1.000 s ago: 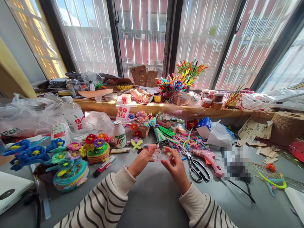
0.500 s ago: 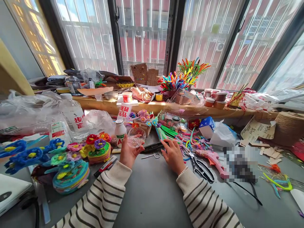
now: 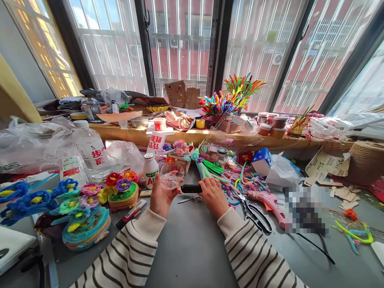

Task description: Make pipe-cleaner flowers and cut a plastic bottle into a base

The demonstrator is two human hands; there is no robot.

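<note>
Left hand (image 3: 162, 197): fingers wrapped on clear cup (image 3: 171, 175). Cup sits just above the palm, between thumb and fingers, fingers visible through it, off the table (image 3: 192, 248). Right hand (image 3: 213, 197): fingers closed on the right end of black bar (image 3: 189, 188). Bar sticks out left toward left fingertips; can't tell if touching. Small scissors (image 3: 183, 200) just below bar. Bottle (image 3: 151, 171) just left of cup.

- gray table (image 3: 193, 256)
- on table: small scissors (image 3: 186, 199), large scissors (image 3: 247, 207), pink glue gun (image 3: 270, 206), white bottle (image 3: 150, 169)
- cardboard scraps (image 3: 346, 194), right side
- tan sill (image 3: 132, 134) behind: gray bowl (image 3: 139, 122), yellow jar (image 3: 200, 123)
</note>
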